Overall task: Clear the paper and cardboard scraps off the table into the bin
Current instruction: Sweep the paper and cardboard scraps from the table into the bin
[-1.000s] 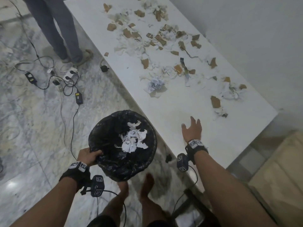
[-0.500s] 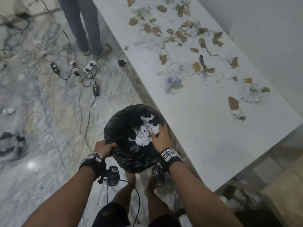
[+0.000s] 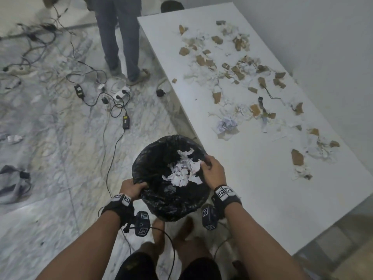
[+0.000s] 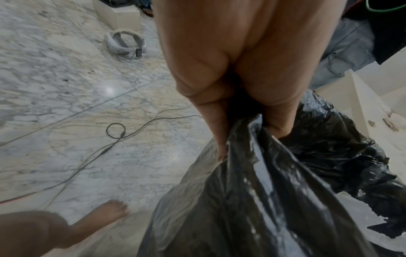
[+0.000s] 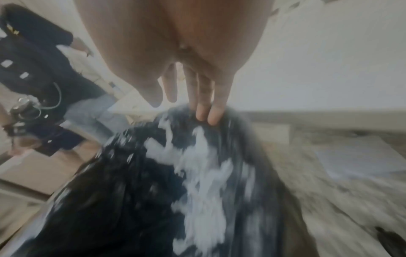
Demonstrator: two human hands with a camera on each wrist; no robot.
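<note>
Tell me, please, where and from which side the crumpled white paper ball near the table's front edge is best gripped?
Pinch the crumpled paper ball across its raised middle, fingers coming down from above: it sits proud of the table, with flat scraps tucked around its base and open tabletop on the near side.

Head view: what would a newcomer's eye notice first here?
First the black bin bag at the centre, with white paper inside; the left hand grips its near rim and the right hand is at its right rim. Next, many paper and cardboard scraps lie scattered on the white table to the right.
</note>
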